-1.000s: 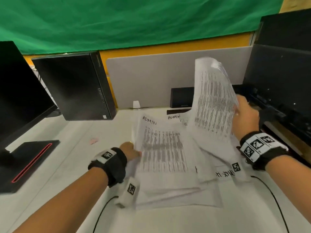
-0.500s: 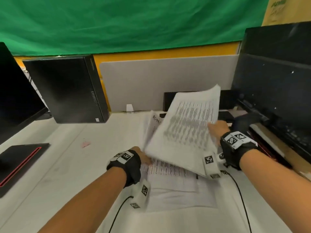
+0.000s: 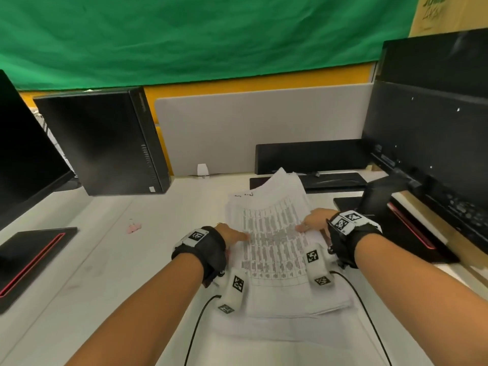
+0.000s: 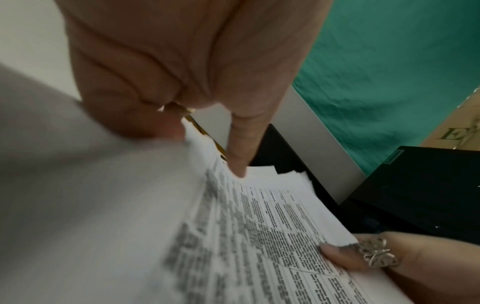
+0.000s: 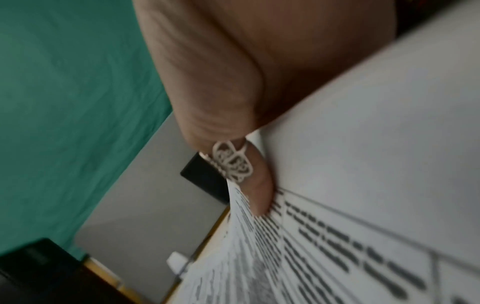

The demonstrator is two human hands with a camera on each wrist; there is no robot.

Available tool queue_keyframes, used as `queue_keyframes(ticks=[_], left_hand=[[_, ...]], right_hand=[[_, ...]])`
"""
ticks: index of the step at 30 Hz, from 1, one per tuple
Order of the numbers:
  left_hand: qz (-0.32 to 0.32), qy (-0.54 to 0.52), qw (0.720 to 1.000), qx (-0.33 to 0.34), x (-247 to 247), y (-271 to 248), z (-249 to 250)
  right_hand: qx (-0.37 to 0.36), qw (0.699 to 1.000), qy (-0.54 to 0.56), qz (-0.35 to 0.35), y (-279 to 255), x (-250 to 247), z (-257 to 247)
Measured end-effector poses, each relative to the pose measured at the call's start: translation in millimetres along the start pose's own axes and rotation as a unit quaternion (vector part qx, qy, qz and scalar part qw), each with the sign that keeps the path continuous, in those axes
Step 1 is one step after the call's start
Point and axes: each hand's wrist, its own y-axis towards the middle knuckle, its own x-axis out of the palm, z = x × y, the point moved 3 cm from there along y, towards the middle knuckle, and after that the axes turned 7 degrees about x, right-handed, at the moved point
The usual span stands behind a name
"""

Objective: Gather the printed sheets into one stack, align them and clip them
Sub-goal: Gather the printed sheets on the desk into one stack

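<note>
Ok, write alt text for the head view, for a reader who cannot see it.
Two hands, the left hand and right hand, hold the side edges of a loosely gathered pile of printed sheets on a white desk. A small pink clip lies to the left; black computer equipment stands around.

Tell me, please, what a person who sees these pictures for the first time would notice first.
First, the printed sheets in the middle of the white desk, an uneven pile with the left hand and right hand gripping its two sides. Next, the green cloth across the back wall, above a black computer case on the left. A small pink clip lies alone on the desk, left of the sheets.
</note>
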Motion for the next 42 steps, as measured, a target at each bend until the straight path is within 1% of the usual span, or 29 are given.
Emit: queue_keyframes(ticks=[2,4,5,6,7,8,10,11,13,15,16,18,19,22,23,27,29,31,33,34,35,37,38,40,42], left_hand=[[-0.008,0.066,0.998,-0.001,-4,-4,-1],[-0.008,0.117,0.993,0.005,-9,-9,-4],[0.003,0.123,0.992,0.012,-13,-10,-7],[0.021,0.103,0.994,0.030,-17,-10,-8],[0.043,0.067,0.995,0.063,-23,-8,-7],[0.082,0.028,0.991,0.106,-31,-11,-3],[0.165,0.019,0.967,0.192,-50,-22,11],[0.205,0.025,0.952,0.227,-60,-29,20],[0.269,-0.006,0.917,0.294,-75,-47,41],[0.299,-0.082,0.881,0.358,-89,-64,55],[0.285,-0.107,0.875,0.377,-86,-69,60],[0.281,-0.110,0.864,0.404,-82,-73,62],[0.281,-0.120,0.857,0.414,-82,-74,60],[0.267,-0.181,0.849,0.417,-85,-79,52],[0.268,-0.194,0.845,0.420,-86,-80,50],[0.294,-0.210,0.827,0.431,-86,-85,59],[0.317,-0.192,0.816,0.443,-86,-91,71],[0.341,-0.173,0.799,0.464,-88,-98,78],[0.345,-0.155,0.789,0.484,-90,-103,76],[0.337,-0.153,0.790,0.489,-90,-103,72],[0.326,-0.152,0.797,0.485,-89,-101,65],[0.290,-0.159,0.823,0.462,-82,-94,49],[0.266,-0.164,0.838,0.447,-76,-90,41],[0.236,-0.163,0.861,0.421,-63,-85,31],[0.241,-0.156,0.862,0.417,-56,-85,29]], right_hand=[[-0.033,0.999,0.037,-0.013,-4,8,-3],[-0.094,0.990,0.102,0.039,-13,15,-6],[-0.134,0.975,0.160,0.073,-18,16,-7],[-0.183,0.953,0.218,0.105,-24,15,-8],[-0.234,0.925,0.271,0.129,-33,12,-10],[-0.281,0.897,0.307,0.147,-42,6,-12],[-0.356,0.844,0.359,0.180,-61,-11,-19],[-0.379,0.818,0.389,0.190,-67,-21,-25],[-0.390,0.781,0.444,0.200,-72,-41,-34],[-0.388,0.754,0.497,0.184,-79,-59,-49],[-0.380,0.753,0.509,0.172,-80,-64,-50],[-0.366,0.764,0.507,0.158,-84,-75,-56],[-0.367,0.774,0.495,0.145,-86,-79,-57],[-0.382,0.811,0.430,0.108,-88,-84,-54],[-0.379,0.815,0.426,0.101,-89,-82,-52],[-0.360,0.785,0.497,0.088,-89,-69,-46],[-0.368,0.784,0.492,0.088,-95,-69,-50],[-0.383,0.774,0.493,0.104,-101,-78,-51],[-0.395,0.767,0.491,0.120,-104,-86,-48],[-0.393,0.774,0.482,0.122,-103,-87,-45],[-0.386,0.787,0.466,0.119,-101,-85,-42],[-0.365,0.816,0.434,0.108,-94,-73,-35],[-0.356,0.826,0.424,0.103,-93,-65,-33],[-0.349,0.835,0.417,0.089,-91,-52,-29],[-0.358,0.828,0.426,0.076,-92,-45,-27]])
